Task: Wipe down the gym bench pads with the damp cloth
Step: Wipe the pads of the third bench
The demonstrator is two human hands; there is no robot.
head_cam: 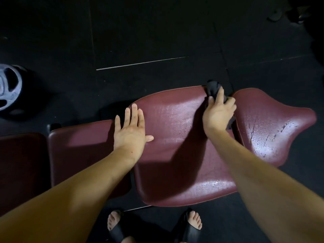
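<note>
At pad's far edge, right hand grips seemingly damp cloth

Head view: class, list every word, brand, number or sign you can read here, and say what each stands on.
None can be read.
Weight plate: raised marks on its face, too dark and blurred to read.
Bench pads, cloth, sandals: no text shows.
</note>
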